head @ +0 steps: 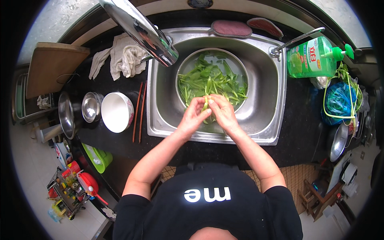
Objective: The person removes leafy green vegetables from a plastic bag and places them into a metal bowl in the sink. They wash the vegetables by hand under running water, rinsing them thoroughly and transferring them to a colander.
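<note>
Both my hands meet over the near rim of a round metal basin [247,78], which stands in a stainless steel sink [264,99]. Between the fingertips of my left hand [195,115] and my right hand [222,112] is a green vegetable stem [205,105], its leafy part hanging below. Leafy greens [210,76] lie in water in the basin, several stems pointing towards my hands. The fingers partly cover the held piece. A chrome faucet [150,36] reaches over the sink's far left corner.
Left of the sink are red chopsticks [140,112], a white bowl [115,112], metal bowls [91,107], a cloth [129,58] and a cutting board [55,69]. A green soap bottle [312,58] and a blue bag [339,102] stand right; scrubbing pads [231,28] lie behind.
</note>
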`<state>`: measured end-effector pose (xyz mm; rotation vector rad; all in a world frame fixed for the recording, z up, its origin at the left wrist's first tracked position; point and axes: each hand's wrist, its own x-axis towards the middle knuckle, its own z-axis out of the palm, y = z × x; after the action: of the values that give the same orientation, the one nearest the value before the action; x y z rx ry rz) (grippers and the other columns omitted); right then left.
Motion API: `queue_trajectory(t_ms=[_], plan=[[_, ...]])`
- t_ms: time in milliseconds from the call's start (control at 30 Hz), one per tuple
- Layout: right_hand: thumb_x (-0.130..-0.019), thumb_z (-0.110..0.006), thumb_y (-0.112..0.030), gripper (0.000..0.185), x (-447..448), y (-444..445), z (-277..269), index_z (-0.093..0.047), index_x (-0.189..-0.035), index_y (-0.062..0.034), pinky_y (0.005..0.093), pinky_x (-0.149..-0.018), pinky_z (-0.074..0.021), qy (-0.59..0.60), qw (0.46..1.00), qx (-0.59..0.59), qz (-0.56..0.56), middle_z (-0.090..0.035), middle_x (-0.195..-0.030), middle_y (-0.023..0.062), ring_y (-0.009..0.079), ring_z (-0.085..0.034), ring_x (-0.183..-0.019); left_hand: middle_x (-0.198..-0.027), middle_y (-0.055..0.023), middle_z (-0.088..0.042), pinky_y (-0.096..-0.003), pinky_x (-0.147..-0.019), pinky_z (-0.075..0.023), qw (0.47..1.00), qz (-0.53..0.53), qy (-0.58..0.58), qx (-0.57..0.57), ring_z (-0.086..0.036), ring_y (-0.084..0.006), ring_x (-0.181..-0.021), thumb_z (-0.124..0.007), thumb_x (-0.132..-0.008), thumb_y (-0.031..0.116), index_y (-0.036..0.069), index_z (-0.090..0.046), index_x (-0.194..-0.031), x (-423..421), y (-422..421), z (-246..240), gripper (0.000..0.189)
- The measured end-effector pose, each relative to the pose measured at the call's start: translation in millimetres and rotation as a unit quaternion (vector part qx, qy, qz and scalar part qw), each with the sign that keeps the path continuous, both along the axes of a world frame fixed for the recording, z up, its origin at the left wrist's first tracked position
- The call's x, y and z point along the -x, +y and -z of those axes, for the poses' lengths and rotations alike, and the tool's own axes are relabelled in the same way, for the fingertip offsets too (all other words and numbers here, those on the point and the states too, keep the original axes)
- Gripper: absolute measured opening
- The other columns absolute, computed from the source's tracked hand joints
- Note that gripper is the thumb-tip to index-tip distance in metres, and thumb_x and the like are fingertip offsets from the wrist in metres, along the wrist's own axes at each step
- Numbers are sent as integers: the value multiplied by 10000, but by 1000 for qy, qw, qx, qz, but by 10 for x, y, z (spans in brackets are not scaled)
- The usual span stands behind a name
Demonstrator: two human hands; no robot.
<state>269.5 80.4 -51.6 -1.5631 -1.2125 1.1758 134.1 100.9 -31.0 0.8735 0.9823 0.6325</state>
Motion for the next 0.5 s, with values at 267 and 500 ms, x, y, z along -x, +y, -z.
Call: queue_trajectory(t_ms=[267,500], plan=[[-886,-447,-315,455,195,44,154,-473,-1273,-78,375,-995,-334,56,987,146,-26,-444,-1251,226,318,-424,-1192,-1062,-39,-541,-258,-902,-364,992,-114,31,46,-477,-104,-1021,-528,-892,104,47,-419,-1148,-106,-105,407,283],[-759,-628,-298,307,-193,730,663,-622,-913,-33,421,-767,-398,-319,947,34,-13,-588,-896,106,253,-540,-895,-911,-138,-578,-370,-725,-434,908,-31,359,-211,-560,-285,-791,-510,-880,148,13,-456,-1097,155,775,962,261]])
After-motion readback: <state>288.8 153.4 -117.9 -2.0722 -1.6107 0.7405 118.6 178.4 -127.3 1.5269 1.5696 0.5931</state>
